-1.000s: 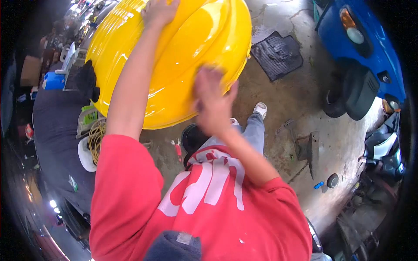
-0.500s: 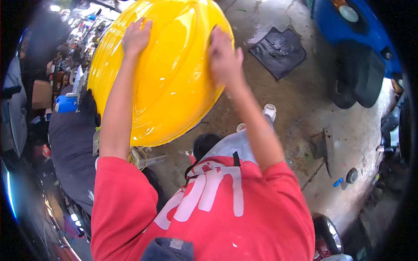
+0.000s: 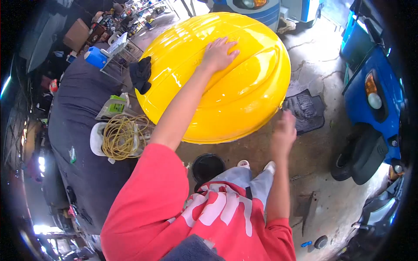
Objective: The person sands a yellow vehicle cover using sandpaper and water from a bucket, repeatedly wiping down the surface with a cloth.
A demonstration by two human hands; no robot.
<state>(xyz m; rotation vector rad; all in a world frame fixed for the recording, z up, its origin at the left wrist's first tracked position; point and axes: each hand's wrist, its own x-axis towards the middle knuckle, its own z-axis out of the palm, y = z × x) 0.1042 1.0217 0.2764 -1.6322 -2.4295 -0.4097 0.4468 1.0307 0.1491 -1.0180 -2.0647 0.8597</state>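
Observation:
A large, glossy yellow car hood [image 3: 244, 100], or a similar curved body panel, fills the upper middle of the head view. My left hand [image 3: 219, 54] lies flat on its top surface with the fingers spread. Just beyond the lower right edge of the panel is my right hand [image 3: 284, 132], its fingers curled and slightly blurred. Something small shows between that hand and the panel's rim, but I cannot make out what it is. A dark cloth [image 3: 140, 75] hangs over the panel's left edge.
A coiled yellow cord [image 3: 124, 137] sits on a white container at left, beside a dark covered surface [image 3: 82, 117]. A black bucket [image 3: 208, 168] stands near my feet. A black floor mat [image 3: 305, 112] and blue vehicle [image 3: 370, 87] are to the right.
My right hand has come off the panel's right side to just outside its lower right edge. My left hand is still flat on the panel, nearer its middle. The view has shifted.

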